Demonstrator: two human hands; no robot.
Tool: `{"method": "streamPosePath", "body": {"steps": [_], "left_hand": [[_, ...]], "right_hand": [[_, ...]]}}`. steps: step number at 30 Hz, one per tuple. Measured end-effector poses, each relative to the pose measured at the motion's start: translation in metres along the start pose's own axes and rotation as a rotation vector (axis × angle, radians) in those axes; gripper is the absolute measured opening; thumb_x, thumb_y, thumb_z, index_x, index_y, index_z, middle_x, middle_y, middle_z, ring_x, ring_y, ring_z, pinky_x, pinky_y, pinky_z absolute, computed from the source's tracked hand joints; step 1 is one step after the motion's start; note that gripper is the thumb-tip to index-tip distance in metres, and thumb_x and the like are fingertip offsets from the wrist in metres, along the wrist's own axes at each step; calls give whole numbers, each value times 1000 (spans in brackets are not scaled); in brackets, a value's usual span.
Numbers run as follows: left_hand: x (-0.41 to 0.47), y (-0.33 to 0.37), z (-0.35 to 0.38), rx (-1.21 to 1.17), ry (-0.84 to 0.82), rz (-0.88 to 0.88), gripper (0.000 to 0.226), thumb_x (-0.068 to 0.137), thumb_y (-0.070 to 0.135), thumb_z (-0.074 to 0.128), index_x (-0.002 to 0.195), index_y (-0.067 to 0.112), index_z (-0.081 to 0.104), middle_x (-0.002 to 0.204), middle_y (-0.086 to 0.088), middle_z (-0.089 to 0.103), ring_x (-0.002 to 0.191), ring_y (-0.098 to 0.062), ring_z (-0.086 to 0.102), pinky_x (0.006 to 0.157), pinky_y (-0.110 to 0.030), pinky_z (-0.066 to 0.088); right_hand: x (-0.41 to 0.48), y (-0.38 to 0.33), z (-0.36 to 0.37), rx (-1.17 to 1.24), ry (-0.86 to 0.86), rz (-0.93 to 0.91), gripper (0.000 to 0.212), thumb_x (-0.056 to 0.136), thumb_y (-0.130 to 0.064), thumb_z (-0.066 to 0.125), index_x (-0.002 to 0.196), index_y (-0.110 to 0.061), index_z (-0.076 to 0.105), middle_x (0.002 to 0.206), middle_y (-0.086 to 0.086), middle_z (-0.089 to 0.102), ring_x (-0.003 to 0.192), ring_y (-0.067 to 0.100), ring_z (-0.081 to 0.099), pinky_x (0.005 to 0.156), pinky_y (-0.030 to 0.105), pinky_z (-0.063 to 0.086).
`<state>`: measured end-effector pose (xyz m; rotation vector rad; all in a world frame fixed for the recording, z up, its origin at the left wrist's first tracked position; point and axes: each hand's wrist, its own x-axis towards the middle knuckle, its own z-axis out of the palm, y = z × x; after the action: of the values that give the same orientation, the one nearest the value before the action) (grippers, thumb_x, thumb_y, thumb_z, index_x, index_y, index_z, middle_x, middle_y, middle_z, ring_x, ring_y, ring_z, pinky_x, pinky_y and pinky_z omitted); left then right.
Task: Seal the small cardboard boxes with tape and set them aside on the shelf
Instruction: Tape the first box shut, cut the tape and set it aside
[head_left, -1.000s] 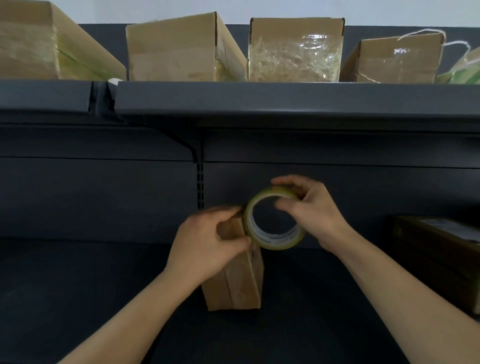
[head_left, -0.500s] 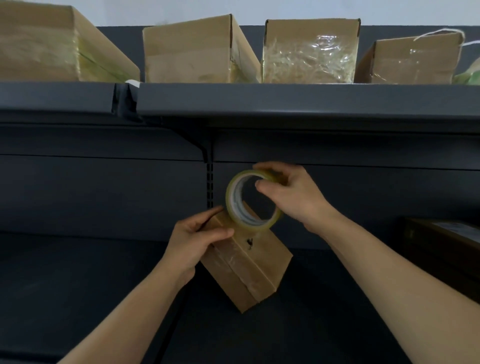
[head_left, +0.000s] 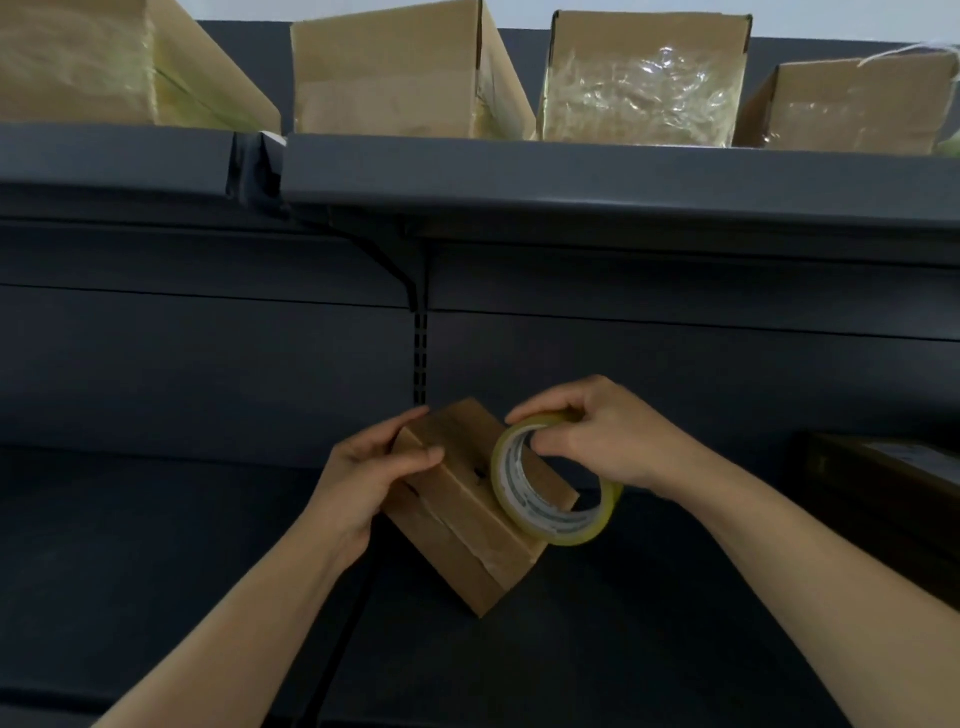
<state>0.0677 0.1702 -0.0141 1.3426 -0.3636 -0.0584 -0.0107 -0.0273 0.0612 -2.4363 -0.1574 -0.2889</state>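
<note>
Your left hand (head_left: 363, 478) grips the upper-left end of the small cardboard box (head_left: 467, 530), with the thumb across the top face and the fingers curled round the far side.

The box is plain brown card, tilted so one corner points down. A strip of clear tape runs along the seam of the face toward you, with a couple of small dark marks near the top edge. It sits over the dark lower shelf (head_left: 156, 545), centre of view. I can't tell whether the bottom corner touches the deck.

The tape roll (head_left: 571, 535) is just right of the box and overlaps its upper-right edge. It looks to be in contact, but that isn't certain. The tape is yellowish and clear on a white core. The print on the core is too blurred to read.

Your right hand (head_left: 608, 436) pinches the top of the roll, thumb inside the core and fingers over the outer rim. That puts the box between your hands, left hand on it and right hand on the roll.

At far right, a dark box (head_left: 883, 483) sits on the same lower shelf, well apart from your hands.

On the upper shelf (head_left: 571, 171) there are four cardboard boxes in a row. The third box (head_left: 644, 83) has crinkled clear tape across its front.
</note>
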Motion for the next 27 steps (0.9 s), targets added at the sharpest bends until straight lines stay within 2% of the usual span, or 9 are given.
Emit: {"method": "streamPosePath", "body": {"steps": [2,4,8,10,13,15,18,22,27], "left_hand": [[1,2,2,44,-28,20,51,66,13,77,113,32,68,101,3,73,93,-11,68,75,-25,51],[1,3,3,98,-51,44,49,68,14,76,112,32,68,102,4,72,92,-9,67,72,-22,50],[3,8,12,105,-40,71,45,60,47,74,102,31,73,102,5,72,101,-15,64,86,-32,50],[6,10,21,116,11,92,42,60,54,74,93,29,75,97,6,73,97,-12,65,86,-31,50],[12,13,33,205,50,144,13,73,31,78,85,26,74,88,5,71,89,-13,66,76,-26,51],[16,14,37,254,20,170,8,77,22,76,85,25,75,87,3,72,87,-14,66,76,-27,52],[20,16,39,322,-54,226,10,79,17,73,85,26,74,87,4,73,85,-11,67,76,-25,51],[23,16,43,461,-124,342,23,85,11,66,92,32,72,94,11,72,91,-6,65,79,-25,50],[19,11,46,572,-262,484,33,89,8,61,111,32,67,113,14,67,102,-3,62,90,-32,53]], "right_hand": [[-2,1,-1,-15,-6,9,26,83,-23,64,103,-38,71,104,-16,66,99,2,59,82,18,47],[-5,0,-2,-27,-23,23,26,83,-22,65,103,-38,71,104,-16,66,99,2,58,81,17,47],[-8,1,-4,-46,-36,47,25,81,-24,67,100,-39,72,106,-17,64,101,2,57,83,18,46],[-10,2,-4,-71,-42,60,25,80,-25,68,100,-40,71,108,-17,64,102,3,57,84,19,46],[-14,2,-4,-104,-53,85,26,80,-28,69,103,-39,70,113,-16,63,104,3,56,82,18,45],[-18,2,-4,-114,-46,103,28,80,-31,69,107,-38,69,115,-15,62,105,4,56,80,17,43],[-26,2,-2,-121,-42,124,29,81,-35,68,110,-37,68,115,-15,62,103,3,57,81,18,46],[-40,2,5,-27,-17,103,21,80,-41,68,99,-33,71,97,-12,70,90,4,64,85,31,55],[-60,9,30,16,40,86,46,79,-51,66,122,-38,59,112,-21,62,101,0,58,86,19,50]]}}
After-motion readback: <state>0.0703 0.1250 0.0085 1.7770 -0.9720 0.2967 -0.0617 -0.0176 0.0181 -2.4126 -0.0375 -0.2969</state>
